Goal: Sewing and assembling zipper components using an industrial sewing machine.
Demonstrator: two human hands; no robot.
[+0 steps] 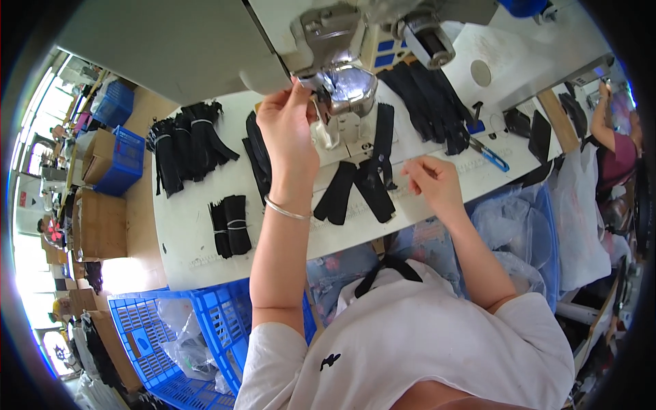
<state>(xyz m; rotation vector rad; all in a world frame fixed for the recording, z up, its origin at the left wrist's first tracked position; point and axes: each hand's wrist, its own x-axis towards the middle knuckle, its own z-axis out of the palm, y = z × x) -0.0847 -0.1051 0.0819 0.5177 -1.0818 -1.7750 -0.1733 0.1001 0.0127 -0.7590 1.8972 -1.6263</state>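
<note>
Left hand: the left hand (pixel 287 126) is raised, fingertips pinched at the grey metal sewing-machine head (pixel 338 75).
Right hand: the right hand (pixel 432 179) rests loosely curled, fingers on the white worktable (pixel 198 232) beside black fabric strips (pixel 355 188) lying under the machine.
Surface: 2 banded bundles of black strips (pixel 230 224) lie left.
Room: blue plastic crates (pixel 198 328) and brown cardboard boxes (pixel 102 222) stand on the floor.

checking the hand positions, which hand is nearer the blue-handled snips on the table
Right. The right hand rests on the table edge, a short way left of the blue-handled snips. The left hand is up at the sewing machine head, much farther left of them.
</note>
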